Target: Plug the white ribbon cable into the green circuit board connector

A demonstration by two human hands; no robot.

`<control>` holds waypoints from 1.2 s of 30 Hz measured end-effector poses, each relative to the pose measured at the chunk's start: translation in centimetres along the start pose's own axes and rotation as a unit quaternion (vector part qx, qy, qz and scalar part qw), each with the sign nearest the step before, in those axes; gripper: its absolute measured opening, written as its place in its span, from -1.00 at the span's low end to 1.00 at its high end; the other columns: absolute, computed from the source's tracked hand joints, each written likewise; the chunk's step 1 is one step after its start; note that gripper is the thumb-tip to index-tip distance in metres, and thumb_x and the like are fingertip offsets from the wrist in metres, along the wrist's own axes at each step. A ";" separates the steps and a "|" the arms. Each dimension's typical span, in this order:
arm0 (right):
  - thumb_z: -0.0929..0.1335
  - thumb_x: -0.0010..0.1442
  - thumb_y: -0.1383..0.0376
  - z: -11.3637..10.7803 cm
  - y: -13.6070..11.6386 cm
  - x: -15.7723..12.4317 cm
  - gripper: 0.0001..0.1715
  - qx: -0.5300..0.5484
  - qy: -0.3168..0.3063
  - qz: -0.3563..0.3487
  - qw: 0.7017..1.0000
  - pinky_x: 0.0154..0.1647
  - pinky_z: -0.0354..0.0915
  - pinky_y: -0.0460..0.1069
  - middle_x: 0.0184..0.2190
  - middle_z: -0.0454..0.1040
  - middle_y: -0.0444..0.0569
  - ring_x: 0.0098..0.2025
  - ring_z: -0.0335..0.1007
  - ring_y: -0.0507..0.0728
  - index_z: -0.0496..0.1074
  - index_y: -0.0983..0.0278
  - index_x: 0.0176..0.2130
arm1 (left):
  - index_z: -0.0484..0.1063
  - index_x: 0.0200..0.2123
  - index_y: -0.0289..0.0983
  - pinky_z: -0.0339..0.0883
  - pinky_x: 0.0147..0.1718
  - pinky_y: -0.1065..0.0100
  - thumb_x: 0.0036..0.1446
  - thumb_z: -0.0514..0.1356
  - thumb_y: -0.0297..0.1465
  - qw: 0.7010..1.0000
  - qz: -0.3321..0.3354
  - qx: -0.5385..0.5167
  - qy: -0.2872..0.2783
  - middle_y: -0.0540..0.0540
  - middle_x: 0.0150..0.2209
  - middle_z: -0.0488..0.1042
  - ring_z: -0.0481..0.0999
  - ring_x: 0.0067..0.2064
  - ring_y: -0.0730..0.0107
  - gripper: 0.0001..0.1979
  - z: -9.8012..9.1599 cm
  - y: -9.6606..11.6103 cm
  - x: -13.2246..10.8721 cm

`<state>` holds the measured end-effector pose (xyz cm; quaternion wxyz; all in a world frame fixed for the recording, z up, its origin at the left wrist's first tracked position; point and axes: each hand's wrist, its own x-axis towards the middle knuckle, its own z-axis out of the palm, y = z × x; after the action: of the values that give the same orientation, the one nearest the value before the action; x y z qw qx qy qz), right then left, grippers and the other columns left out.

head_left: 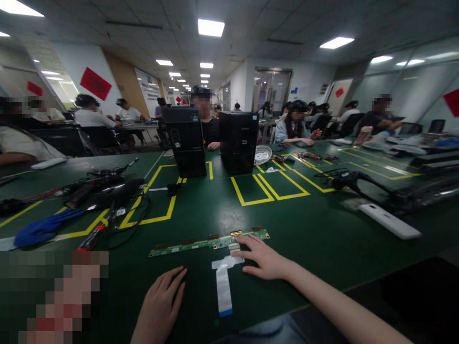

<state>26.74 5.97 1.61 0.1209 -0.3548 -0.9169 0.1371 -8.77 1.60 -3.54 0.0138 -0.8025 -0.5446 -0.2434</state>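
A long, narrow green circuit board (pixel 195 246) lies on the green table, with several brown and gold tabs along its far edge. From its right half a white flat ribbon cable (pixel 224 282) runs toward me, folded once and ending in a blue tip. My right hand (pixel 263 258) rests with spread fingers, the fingertips at the board's right part and at the top of the cable. Left of the cable, my left hand (pixel 163 298) lies on the table with its fingers stretched out, holding nothing and apart from the board.
Two black computer towers (pixel 238 143) stand across the table. To the left lie a blue glove (pixel 46 227), a red-handled tool (pixel 91 239) and black cables. A white oblong device (pixel 389 220) lies on the right. Yellow tape (pixel 251 202) marks rectangles. Several people sit at surrounding tables.
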 end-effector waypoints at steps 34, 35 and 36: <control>0.27 0.29 0.01 -0.5 -0.2 0.3 -0.37 -0.001 -0.032 0.022 0.999 0.37 -0.29 0.31 0.37 -0.01 -0.03 0.41 -0.26 0.27 0.19 0.00 0.29 | 0.46 0.04 -0.20 0.40 0.00 0.07 0.29 0.02 -0.29 1.000 0.010 -0.009 0.011 -0.14 0.02 0.51 0.48 0.02 0.14 -0.65 -0.6 0.7 0.1; 0.27 0.29 0.01 -0.5 -0.1 0.3 -0.37 -0.001 -0.035 0.021 0.999 0.37 -0.28 0.31 0.38 -0.01 -0.03 0.41 -0.24 0.28 0.19 0.00 0.29 | 0.46 0.05 -0.20 0.40 0.00 0.06 0.29 0.01 -0.29 1.000 0.008 -0.008 0.010 -0.14 0.02 0.51 0.48 0.03 0.14 -0.65 -0.7 0.8 0.1; 0.27 0.29 0.01 -0.5 0.0 0.3 -0.37 -0.001 -0.037 0.020 0.999 0.37 -0.27 0.31 0.38 -0.02 -0.02 0.41 -0.23 0.28 0.19 0.01 0.29 | 0.46 0.05 -0.20 0.40 0.01 0.06 0.29 0.01 -0.30 1.000 0.006 -0.008 0.008 -0.14 0.02 0.50 0.48 0.03 0.14 -0.65 -0.7 0.8 0.1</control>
<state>26.67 6.20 2.09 0.0838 -0.3684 -0.9134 0.1513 -8.28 1.18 -2.69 0.0135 -0.8039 -0.5375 -0.2541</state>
